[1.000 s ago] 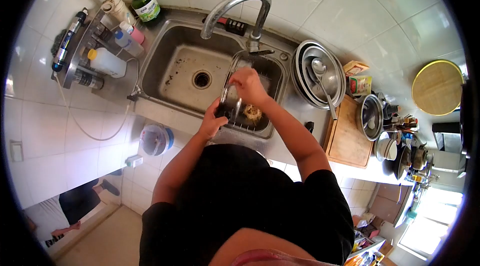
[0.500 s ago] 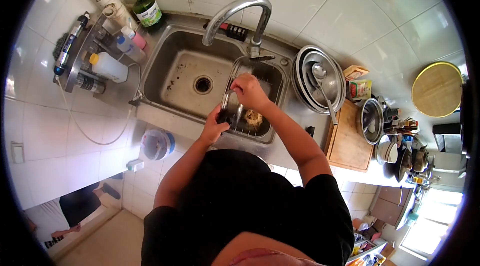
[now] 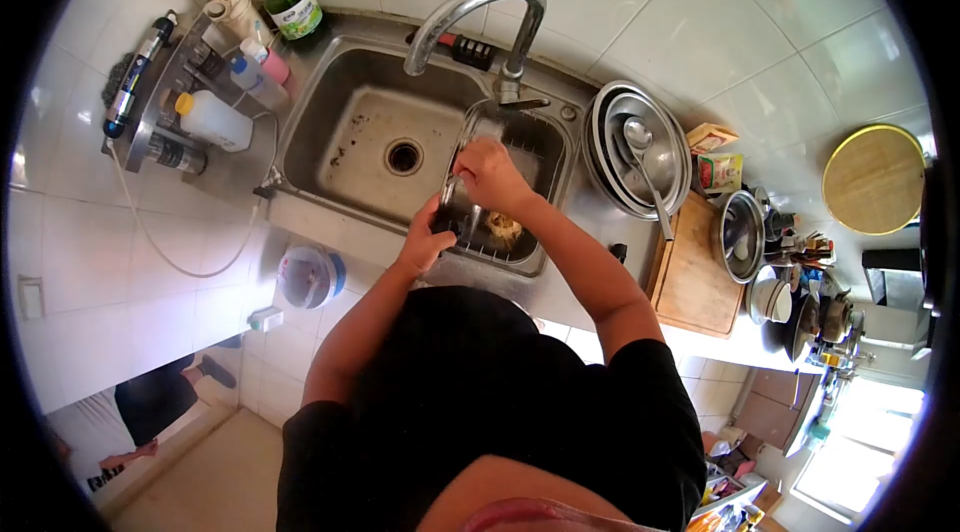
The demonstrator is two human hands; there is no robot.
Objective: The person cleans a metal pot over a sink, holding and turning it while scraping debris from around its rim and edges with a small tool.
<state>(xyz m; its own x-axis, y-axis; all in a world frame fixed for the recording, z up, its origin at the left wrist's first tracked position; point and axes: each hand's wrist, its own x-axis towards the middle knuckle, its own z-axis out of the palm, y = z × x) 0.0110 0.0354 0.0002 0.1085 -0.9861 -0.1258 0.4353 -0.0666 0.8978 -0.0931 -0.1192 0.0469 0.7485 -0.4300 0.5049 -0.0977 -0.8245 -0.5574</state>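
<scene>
Over the near-left edge of the small right basin (image 3: 545,162), my left hand (image 3: 427,244) is closed on a shiny metal object (image 3: 456,204). Its kind is hard to make out, since both hands cover part of it. My right hand (image 3: 490,175) is curled shut against the upper end of that object; anything inside its fingers is hidden. Below the right wrist, a tan, fibrous clump (image 3: 503,228) lies in the wire rack of the basin.
An arched faucet (image 3: 478,0) rises behind the sink. The large left basin (image 3: 370,122) has dark specks. Nested metal bowls with a ladle (image 3: 637,136) and a wooden cutting board (image 3: 698,277) stand right. Bottles (image 3: 213,122) stand left. A person (image 3: 110,422) is at lower left.
My right hand has shifted slightly left along the metal object. The left hand keeps its hold, and the whole view has tilted a little.
</scene>
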